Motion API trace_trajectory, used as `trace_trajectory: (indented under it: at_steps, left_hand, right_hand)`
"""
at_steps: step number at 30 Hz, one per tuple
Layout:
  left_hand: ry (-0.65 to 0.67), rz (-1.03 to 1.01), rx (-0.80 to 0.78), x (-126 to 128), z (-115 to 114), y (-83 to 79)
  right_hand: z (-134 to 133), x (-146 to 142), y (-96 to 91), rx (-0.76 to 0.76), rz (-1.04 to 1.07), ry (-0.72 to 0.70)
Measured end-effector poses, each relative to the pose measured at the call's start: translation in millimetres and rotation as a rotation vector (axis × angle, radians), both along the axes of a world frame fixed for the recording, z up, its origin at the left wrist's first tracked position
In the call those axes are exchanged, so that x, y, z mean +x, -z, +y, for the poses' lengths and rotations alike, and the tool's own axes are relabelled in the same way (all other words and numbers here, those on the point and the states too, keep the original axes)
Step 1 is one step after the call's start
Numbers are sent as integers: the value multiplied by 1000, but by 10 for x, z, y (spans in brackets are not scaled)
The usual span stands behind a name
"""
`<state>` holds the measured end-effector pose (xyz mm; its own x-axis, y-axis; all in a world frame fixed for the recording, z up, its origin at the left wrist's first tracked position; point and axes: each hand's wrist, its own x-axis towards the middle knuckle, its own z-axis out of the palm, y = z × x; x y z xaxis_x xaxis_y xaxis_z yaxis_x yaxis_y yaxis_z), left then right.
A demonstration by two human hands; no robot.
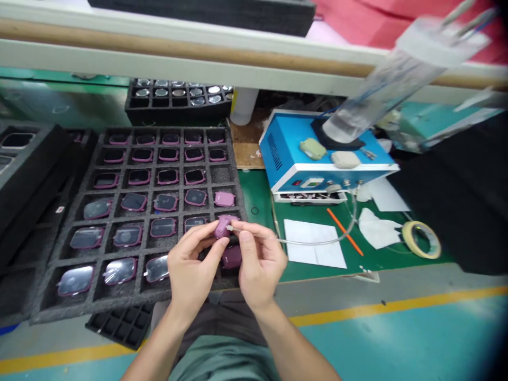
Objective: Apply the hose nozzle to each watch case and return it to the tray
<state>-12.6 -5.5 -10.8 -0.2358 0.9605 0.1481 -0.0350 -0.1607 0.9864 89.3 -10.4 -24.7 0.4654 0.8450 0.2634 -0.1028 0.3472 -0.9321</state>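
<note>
Small rounded magenta plastic case [224, 226], light, stiff, best gripped by its edges: held at frame centre above black foam tray [43, 301] | left hand [194, 270]: closed on case | right hand [260, 264]: pinched on thin metal-tipped grey hose [301, 242]

Matt plastic casing [223, 226], rough foam tray [119, 299]

A small case [223, 226] is between your left hand [196, 270] and right hand [260, 264], over the front of the big foam tray [135, 301], with a small tray [178, 114] behind it, and a box [286, 153] sits on the mat [257, 196] to the right, with a thin hose [317, 242] from box to right hand.
</note>
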Motion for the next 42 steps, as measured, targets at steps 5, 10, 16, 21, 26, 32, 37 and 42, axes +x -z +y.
trace_trajectory:
  at_steps: [5, 10, 16, 21, 26, 32, 37, 42]
  left_hand:
    - [-11, 3, 2, -7, 30, 11]
    - [-25, 8, 10, -10, 41, 8]
    - [-26, 21, 6, -29, 30, 12]
    - [-34, 20, -4, -29, 35, 18]
    - [-26, 26, -3, -27, 40, 23]
    - [-32, 42, -2, -30, 35, 23]
    - [-29, 50, -5, -36, 38, 9]
    - [-54, 55, -36, -48, 54, 26]
  right_hand:
    - [52, -6, -55, 22, 11, 2]
    - [63, -12, -70, 22, 36, -14]
    - [67, -20, -82, 34, 75, -29]
    - [69, -25, -88, 29, 97, -35]
    - [73, -24, -87, 26, 91, -29]
    - [63, -20, -89, 12, 81, -28]
    - [75, -24, -107, 6, 84, -16]
    - [119, -31, -114, 24, 97, -30]
